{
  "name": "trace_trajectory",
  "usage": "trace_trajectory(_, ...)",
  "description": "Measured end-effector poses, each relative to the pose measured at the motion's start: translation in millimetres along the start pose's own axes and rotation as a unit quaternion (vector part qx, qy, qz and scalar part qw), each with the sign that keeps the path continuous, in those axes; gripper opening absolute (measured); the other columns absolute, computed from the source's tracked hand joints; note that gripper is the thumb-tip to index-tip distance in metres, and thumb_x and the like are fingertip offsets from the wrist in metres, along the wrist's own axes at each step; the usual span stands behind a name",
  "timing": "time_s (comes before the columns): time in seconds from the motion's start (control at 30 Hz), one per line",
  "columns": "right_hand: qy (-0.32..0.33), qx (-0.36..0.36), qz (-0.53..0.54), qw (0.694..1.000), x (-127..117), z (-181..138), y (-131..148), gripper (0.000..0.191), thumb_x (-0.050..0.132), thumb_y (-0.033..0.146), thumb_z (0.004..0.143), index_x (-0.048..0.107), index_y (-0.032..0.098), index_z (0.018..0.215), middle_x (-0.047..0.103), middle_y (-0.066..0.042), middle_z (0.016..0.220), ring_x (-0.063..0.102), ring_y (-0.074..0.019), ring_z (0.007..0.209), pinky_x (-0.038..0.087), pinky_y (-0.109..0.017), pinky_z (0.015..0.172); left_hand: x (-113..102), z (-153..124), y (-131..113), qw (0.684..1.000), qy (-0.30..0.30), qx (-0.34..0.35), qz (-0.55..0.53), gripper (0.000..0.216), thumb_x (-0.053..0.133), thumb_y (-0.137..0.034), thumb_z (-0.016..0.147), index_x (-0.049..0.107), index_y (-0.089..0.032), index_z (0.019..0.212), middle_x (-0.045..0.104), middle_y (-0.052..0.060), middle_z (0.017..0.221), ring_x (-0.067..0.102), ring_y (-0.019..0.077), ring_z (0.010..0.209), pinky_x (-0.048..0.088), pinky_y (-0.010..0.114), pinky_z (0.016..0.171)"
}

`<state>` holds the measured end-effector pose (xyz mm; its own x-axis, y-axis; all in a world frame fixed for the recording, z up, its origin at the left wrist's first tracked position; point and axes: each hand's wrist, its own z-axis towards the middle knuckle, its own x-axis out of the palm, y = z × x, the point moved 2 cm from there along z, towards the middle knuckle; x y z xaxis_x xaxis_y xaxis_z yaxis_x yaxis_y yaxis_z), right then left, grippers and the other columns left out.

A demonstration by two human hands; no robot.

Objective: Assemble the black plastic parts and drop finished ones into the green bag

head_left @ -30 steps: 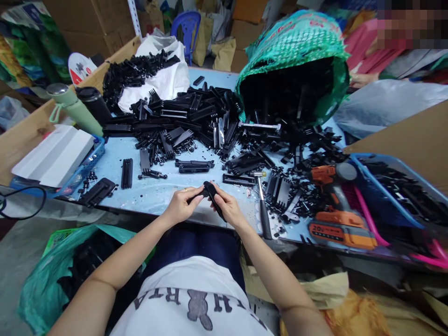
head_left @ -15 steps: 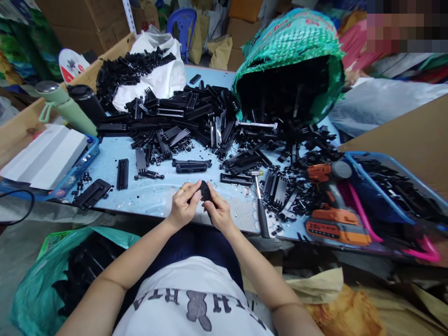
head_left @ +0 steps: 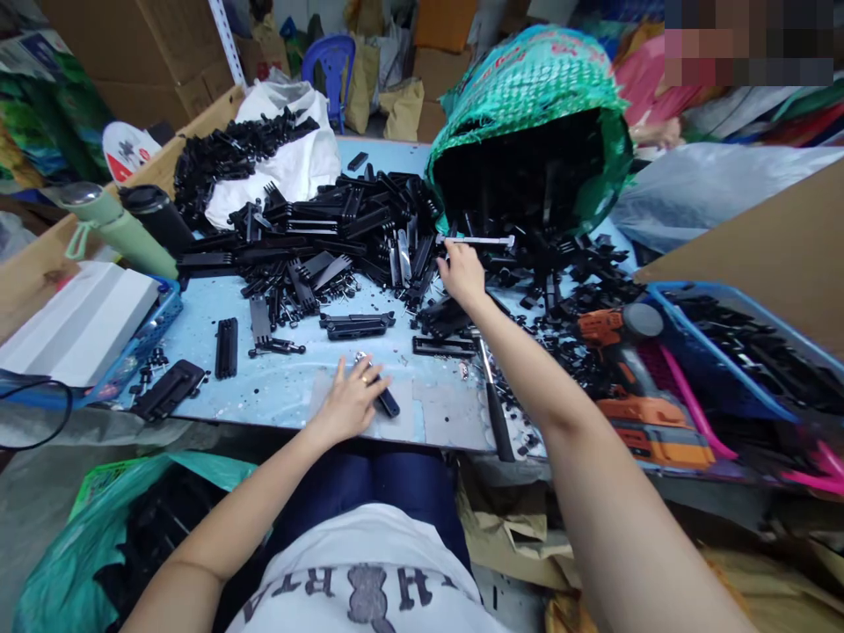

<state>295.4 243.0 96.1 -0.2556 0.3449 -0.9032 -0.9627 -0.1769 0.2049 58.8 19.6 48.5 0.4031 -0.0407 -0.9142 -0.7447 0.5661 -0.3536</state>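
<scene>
The left hand (head_left: 352,400) lies flat, fingers spread, on the tabletop (head_left: 283,391) near its front edge, touching a small black plastic piece (head_left: 386,403). The right hand (head_left: 463,274) is stretched toward the tabletop's middle, fingertips at the end of a pale metal strip (head_left: 484,240) that lies on the heap of black parts (head_left: 343,220) by a green woven sack (head_left: 534,97). Whether it grips the strip cannot be told. The step looks like picking from the heap, and lifting the strip would need a firm pinch clear of tangled neighbours.
</scene>
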Motion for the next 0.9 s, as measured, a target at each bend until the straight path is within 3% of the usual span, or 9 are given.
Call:
trace_trajectory(0.07,0.011,0.014,-0.072,0.997,3.9,36.4,-21.0,0.051,0.037,0.02,0.088,0.034,0.009,0.137,0.045,-0.02,0.128,0.038,-0.0293,0.117,0.032,-0.044,0.094,0.1,10.7,0.4,0.994,0.073,0.073,0.035,0.043,0.046,-0.007,0.079,0.057,-0.025,0.116,0.059,0.008,0.116,0.046,0.0264,0.118,0.018,0.062,0.105)
trace_trajectory(0.13,0.031,0.034,-0.128,0.991,9.3,56.7,-36.4,0.052,0.035,0.012,0.086,0.032,0.007,0.138,0.045,-0.021,0.128,0.035,-0.0291,0.119,0.027,-0.047,0.096,-0.8,19.7,0.6,0.989,0.094,0.09,0.071,0.042,0.042,-0.003,0.081,0.056,-0.022,0.116,0.063,0.008,0.103,0.054,0.0223,0.103,0.026,0.056,0.103)
trace_trajectory(0.33,0.034,0.037,-0.215,0.975,4.5,48.4,-52.2,0.042,0.022,0.005,0.087,0.055,0.0,0.113,0.054,-0.021,0.109,0.042,-0.0276,0.107,0.024,-0.046,0.092,-7.3,13.6,-0.3,0.985,0.083,0.066,0.137,0.048,0.042,0.001,0.078,0.05,-0.016,0.122,0.06,0.01,0.094,0.055,0.022,0.089,0.04,0.04,0.083)
trace_trajectory(0.47,0.009,-0.051,-0.202,0.978,-31.7,3.2,-30.5,0.033,0.03,0.017,0.09,0.057,0.003,0.104,0.056,-0.021,0.1,0.046,-0.028,0.098,0.03,-0.042,0.086,-3.1,-0.7,7.5,0.987,0.086,0.024,0.137,0.039,0.041,-0.003,0.082,0.052,-0.012,0.118,0.06,0.012,0.094,0.054,0.0238,0.09,0.04,0.039,0.077)
trace_trajectory(0.6,0.149,-0.208,-0.053,0.965,-52.0,-87.2,16.7,0.03,0.048,0.04,0.087,0.06,0.013,0.094,0.061,-0.013,0.085,0.053,-0.0243,0.083,0.036,-0.038,0.081,3.6,-2.2,8.6,0.997,0.053,-0.024,0.041,0.031,0.046,-0.017,0.087,0.053,-0.015,0.117,0.06,0.012,0.1,0.054,0.0253,0.096,0.042,0.041,0.081)
trace_trajectory(0.67,0.198,-0.211,0.072,0.954,-51.1,-137.6,41.2,0.036,0.049,0.049,0.085,0.06,0.016,0.092,0.063,-0.009,0.079,0.056,-0.023,0.078,0.04,-0.036,0.076,3.2,1.9,1.5,0.996,0.001,-0.037,-0.076,0.036,0.045,-0.023,0.089,0.048,-0.017,0.124,0.059,0.012,0.108,0.053,0.0251,0.103,0.042,0.042,0.087)
trace_trajectory(0.73,0.17,-0.127,0.242,0.947,-47.7,-177.0,59.6,0.042,0.035,0.052,0.09,0.057,0.017,0.101,0.065,-0.007,0.081,0.059,-0.0198,0.075,0.043,-0.032,0.071,2.4,7.7,-9.4,0.969,-0.042,-0.044,-0.24,0.045,0.047,-0.029,0.089,0.039,-0.02,0.133,0.056,0.011,0.117,0.053,0.0226,0.107,0.042,0.039,0.091)
trace_trajectory(0.8,0.135,-0.039,0.353,0.925,-44.8,-202.7,70.5,0.05,0.02,0.05,0.095,0.057,0.018,0.103,0.065,-0.006,0.081,0.06,-0.017,0.072,0.044,-0.028,0.066,3.5,13.5,-19.9,0.909,-0.058,-0.084,-0.403,0.051,0.049,-0.036,0.087,0.037,-0.021,0.134,0.057,0.009,0.115,0.06,0.0187,0.094,0.048,0.034,0.083)
trace_trajectory(0.9,0.121,-0.014,0.294,0.948,-50.6,-219.2,75.0,0.049,0.027,0.05,0.093,0.062,0.018,0.083,0.064,-0.005,0.07,0.059,-0.0165,0.066,0.043,-0.027,0.063,7.5,16.8,-27.0,0.821,-0.061,-0.226,-0.521,0.044,0.049,-0.044,0.085,0.052,-0.016,0.119,0.061,0.005,0.086,0.058,0.0112,0.057,0.049,0.025,0.055)
